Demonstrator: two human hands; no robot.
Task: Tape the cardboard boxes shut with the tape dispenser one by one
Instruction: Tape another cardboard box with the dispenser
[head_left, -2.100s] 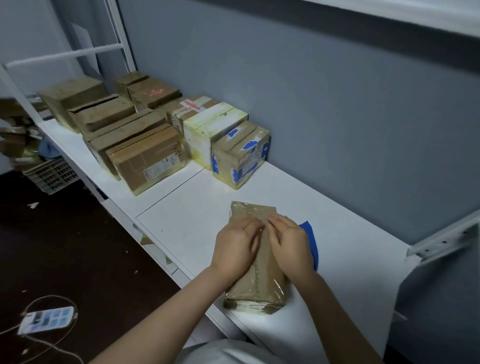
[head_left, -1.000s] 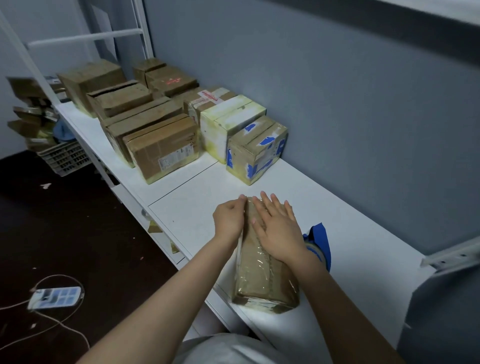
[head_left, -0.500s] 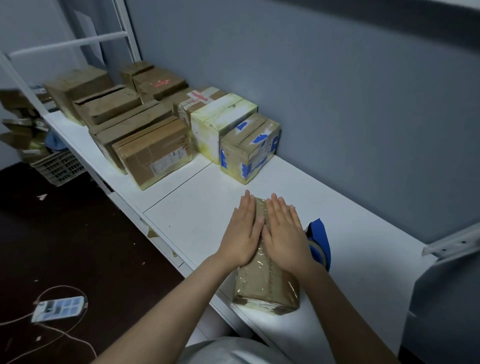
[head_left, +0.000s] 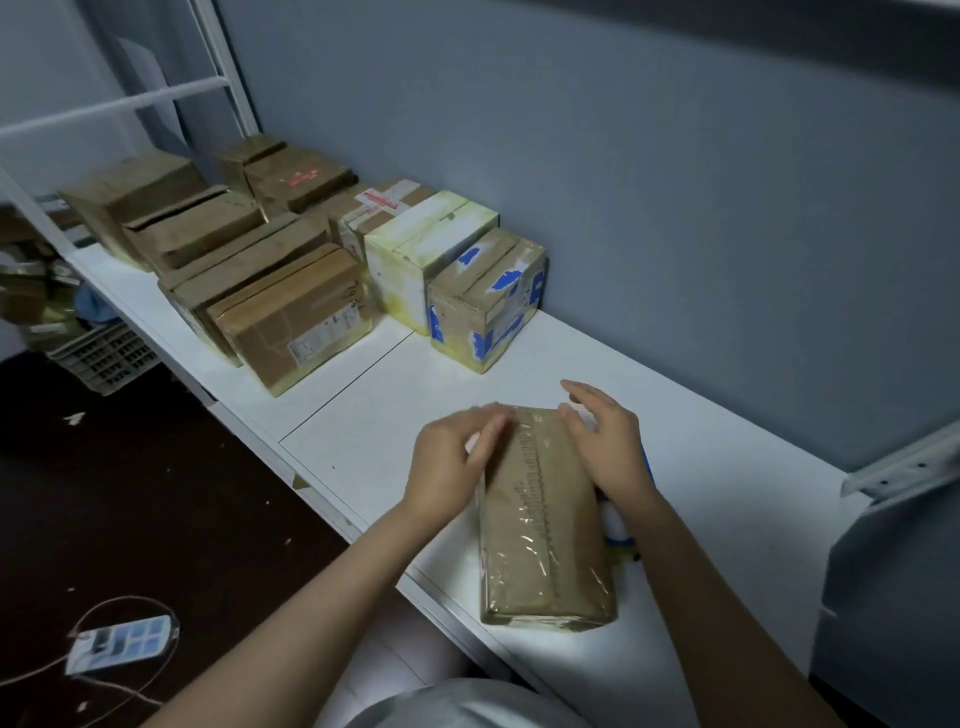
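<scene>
1. A flat brown cardboard box (head_left: 545, 514), covered with clear shiny tape, lies on the white table (head_left: 727, 493). Its near end is close to the front edge of the table and its long side points toward the wall.
2. The left hand (head_left: 452, 462) rests against the far left edge of this box. Its fingers (head_left: 491, 434) lie together and nearly straight along that edge, a little blurred, and they close round nothing.
3. The right hand (head_left: 608, 441) is over the far right corner of the box. Its fingers (head_left: 582, 392) are spread apart and loosely bent, and they hold nothing. Whether they touch the box cannot be told.
4. The blue tape dispenser (head_left: 621, 541) is on the table just beside the right side of the box, mostly hidden behind the right wrist.
5. Toward the far left end of the table, many other boxes (head_left: 291, 317) stand tightly together. The nearest one, a box with blue patches (head_left: 485, 301), stands against the wall, well apart from both hands.
6. Below the front edge of the table, a power strip (head_left: 122, 642) with its cable lies on the dark floor.
</scene>
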